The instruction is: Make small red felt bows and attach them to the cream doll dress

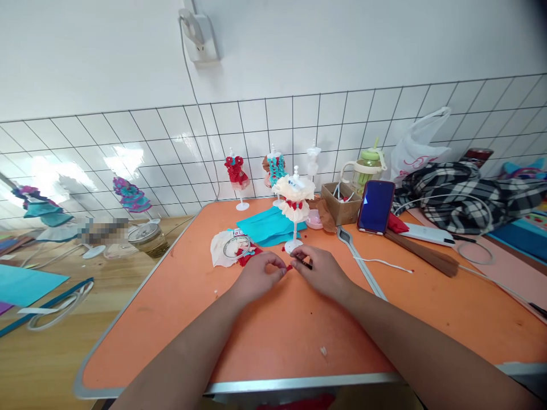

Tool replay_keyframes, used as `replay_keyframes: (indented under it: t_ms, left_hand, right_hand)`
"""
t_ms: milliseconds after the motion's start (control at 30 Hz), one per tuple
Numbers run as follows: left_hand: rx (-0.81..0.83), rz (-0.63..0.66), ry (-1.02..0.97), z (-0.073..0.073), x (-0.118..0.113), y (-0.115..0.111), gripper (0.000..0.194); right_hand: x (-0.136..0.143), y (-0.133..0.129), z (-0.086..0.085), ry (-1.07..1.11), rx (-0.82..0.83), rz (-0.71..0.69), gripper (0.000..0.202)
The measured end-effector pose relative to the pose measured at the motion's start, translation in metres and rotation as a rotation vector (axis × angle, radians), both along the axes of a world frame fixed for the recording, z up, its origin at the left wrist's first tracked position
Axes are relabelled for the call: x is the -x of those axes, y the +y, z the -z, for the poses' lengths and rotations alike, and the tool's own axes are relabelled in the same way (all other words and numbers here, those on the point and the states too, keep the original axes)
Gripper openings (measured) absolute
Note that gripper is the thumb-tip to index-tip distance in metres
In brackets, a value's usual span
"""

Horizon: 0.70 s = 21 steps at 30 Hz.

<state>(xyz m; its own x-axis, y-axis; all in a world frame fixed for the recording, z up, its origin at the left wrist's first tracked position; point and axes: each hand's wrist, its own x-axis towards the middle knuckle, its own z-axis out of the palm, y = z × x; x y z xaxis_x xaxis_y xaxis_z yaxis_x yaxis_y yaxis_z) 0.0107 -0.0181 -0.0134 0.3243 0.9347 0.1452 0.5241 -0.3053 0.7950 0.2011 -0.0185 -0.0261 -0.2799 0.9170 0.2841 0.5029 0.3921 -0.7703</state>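
Low over the orange table, my left hand has thumb and forefinger pinched at a tiny red scrap. My right hand meets it from the other side, its fingers closed around a slim dark tool whose kind I cannot make out. Just beyond both hands a small white dress form stands upright, wearing a cream ruffled dress with red trim at the waist. Left of it lie a cream cloth piece, a clear ring-shaped roll and red fabric.
Turquoise cloth lies behind the hands. Several dressed forms, one in red, stand along the tiled wall. A cardboard box, a phone, a green bottle and a grey zipper are on the right.
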Motion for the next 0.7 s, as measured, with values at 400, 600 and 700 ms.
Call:
replay_keyframes:
  t_ms: [400, 600, 700]
  left_hand:
    - [0.158, -0.104, -0.320, -0.004, -0.003, 0.002, 0.023]
    - [0.161, -0.085, -0.306, -0.003, -0.006, 0.000, 0.022]
    - [0.102, -0.059, -0.248, -0.002, -0.005, 0.001, 0.018]
  right_hand:
    - [0.009, -0.010, 0.008, 0.022, 0.173, -0.102, 0.049]
    - [0.008, -0.010, 0.007, -0.051, 0.131, -0.091, 0.044]
    - [0.008, -0.009, 0.006, -0.073, 0.133, -0.089, 0.043]
